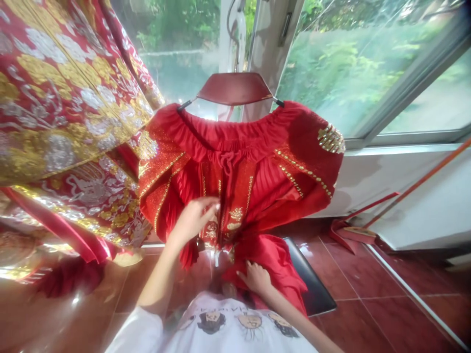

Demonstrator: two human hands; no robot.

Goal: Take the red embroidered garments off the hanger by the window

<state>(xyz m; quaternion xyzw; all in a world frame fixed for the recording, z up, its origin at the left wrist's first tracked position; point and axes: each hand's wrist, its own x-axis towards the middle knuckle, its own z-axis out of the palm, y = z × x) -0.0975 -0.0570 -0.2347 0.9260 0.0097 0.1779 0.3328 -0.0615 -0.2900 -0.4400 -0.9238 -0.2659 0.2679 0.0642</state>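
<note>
A red costume top [257, 181] hangs in front of me from a dark red hanger [235, 88]. It has a gathered neckline, a tied cord at the front, gold beaded trim and gold shoulder ornaments. My left hand [196, 218] is at its front panel, with bent fingers pinching near the beaded edge; the fingertips are partly hidden. Lower down, my right hand [256, 278] rests on a bunched piece of red cloth [272, 252] by my lap, its fingers curled into the folds. I cannot tell whether that cloth is part of the costume top.
Gold and silver embroidered red costumes [66, 98] hang close on the left. Glass windows [342, 73] stand behind the hanger. A red dustpan [349, 233] and a long orange handle [415, 189] are at the right wall. A black flat-topped object [312, 284] sits under the cloth on the tiled floor [353, 274].
</note>
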